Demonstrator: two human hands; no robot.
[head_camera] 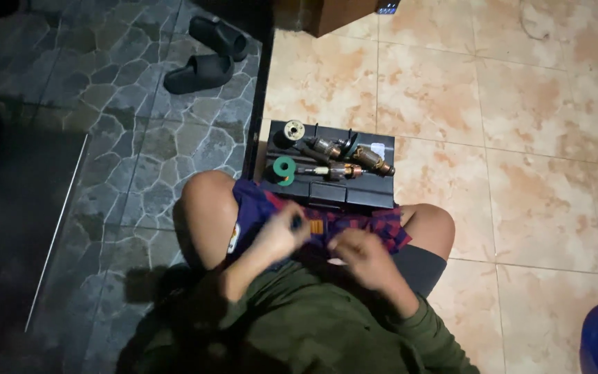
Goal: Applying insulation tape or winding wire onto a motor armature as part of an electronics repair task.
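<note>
Seen from the head camera, the person sits cross-legged on the floor, both hands low in the lap over red-and-blue striped shorts (382,232). The left hand (282,232) is curled shut, pinching a small dark object (297,222) at its fingertips; what that object is cannot be told in the dim light. The right hand (361,255), just at 4 o'clock of the left, is half curled, and whether it grips anything cannot be told. At 12 o'clock from the hands, touching the knees, lies a black case (330,194) carrying two copper-wound motor armatures (344,156), a green tape roll (284,170) and a black spool (288,131). Black sandals (205,55) rest on the grey stone floor at 11 o'clock.
</note>
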